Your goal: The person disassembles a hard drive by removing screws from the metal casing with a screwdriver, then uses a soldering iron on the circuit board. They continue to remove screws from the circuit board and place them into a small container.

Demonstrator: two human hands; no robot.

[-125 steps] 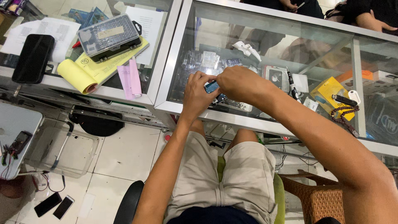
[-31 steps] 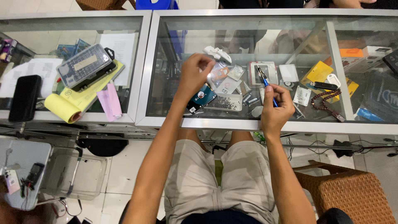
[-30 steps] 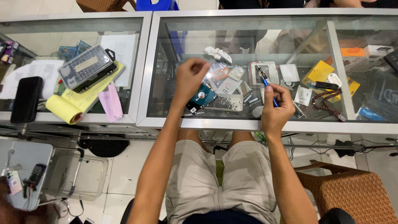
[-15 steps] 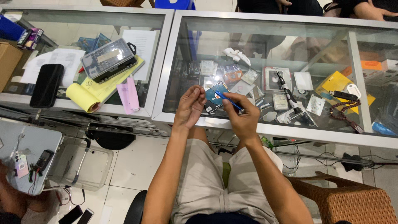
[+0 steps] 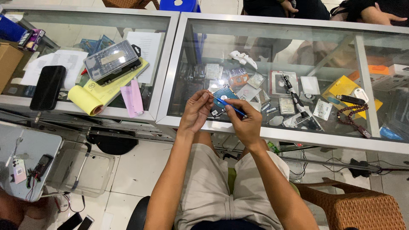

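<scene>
My left hand [image 5: 197, 111] grips a small hard drive [image 5: 222, 99] with a blue circuit board, held just above the near edge of a glass display counter [image 5: 272, 134]. My right hand [image 5: 246, 122] pinches a thin blue screwdriver [image 5: 228, 104] whose tip rests on the drive, pointing left. Both hands are close together in front of my knees.
On the glass lie a black screwdriver [image 5: 292, 91], small cards and packets, a yellow pad [image 5: 346, 90], a USB stick and a string of beads. The left counter holds a black phone [image 5: 47, 86], a clear parts case [image 5: 111, 61], yellow and pink papers. A wicker chair [image 5: 358, 204] stands at my right.
My hands, apart over the glass a second ago, have come together at the counter's near edge. The screwdriver tip now touches the drive in my left hand.
</scene>
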